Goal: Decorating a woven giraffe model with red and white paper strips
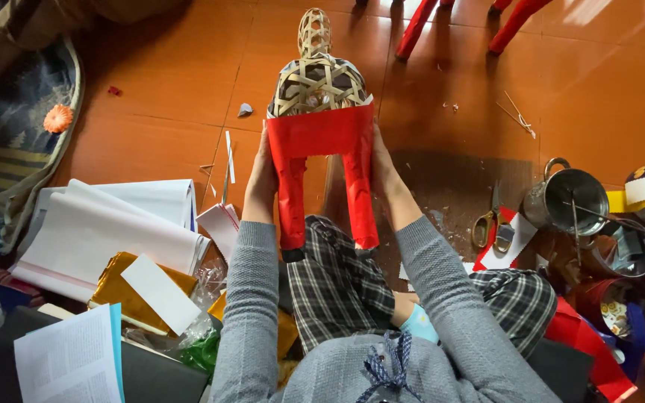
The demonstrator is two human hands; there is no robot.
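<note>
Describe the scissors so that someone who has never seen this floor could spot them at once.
Start from the shiny metal can with a handle, standing on the orange tiled floor to the right of the person's right hand. Just left of it lie the scissors, partly on red and white paper scraps. Their gold-coloured handle loops set them apart from the paper around them.

The woven bamboo figure (321,112) stands upright over the person's lap, its two paper-wrapped legs pointing down toward the knees, with the left hand (263,179) flat against its left side and the right hand (381,175) against its right. On the floor (151,112) to the left lies a stack of paper sheets (106,227), with foil sheets (132,295) nearer the person. To the right, scissors (484,224) lie beside a metal can (567,200).
</note>
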